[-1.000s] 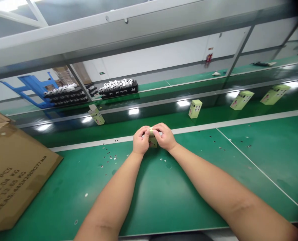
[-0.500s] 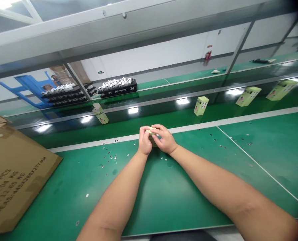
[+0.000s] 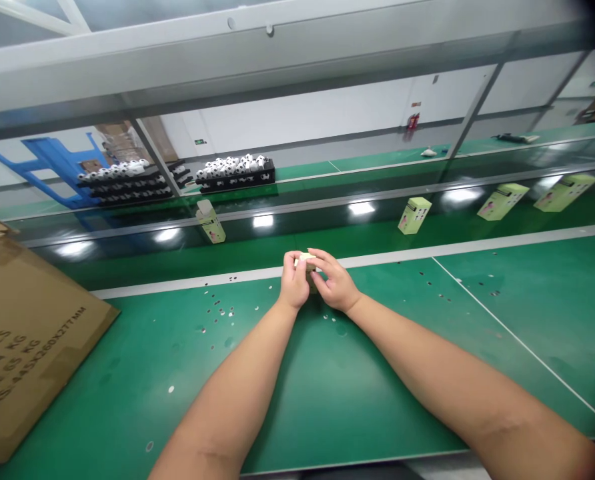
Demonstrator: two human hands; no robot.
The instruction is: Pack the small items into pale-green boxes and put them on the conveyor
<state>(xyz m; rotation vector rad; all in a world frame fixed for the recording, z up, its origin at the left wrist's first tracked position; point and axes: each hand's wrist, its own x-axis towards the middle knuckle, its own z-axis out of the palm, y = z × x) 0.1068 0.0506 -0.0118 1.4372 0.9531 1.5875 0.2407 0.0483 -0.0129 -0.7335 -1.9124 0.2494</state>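
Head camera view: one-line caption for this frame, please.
The left hand and right hand hold a small pale-green cardboard box over a green workbench, similar boxes standing beyond.

A small pale green cardboard box (image 3: 308,275) stands roughly upright, pinched between the left hand's fingers (image 3: 291,265) and the right hand's fingers (image 3: 325,264). Its pale top shows between the fingertips, its lower end shows just below them, and the fingers hide most of its print.
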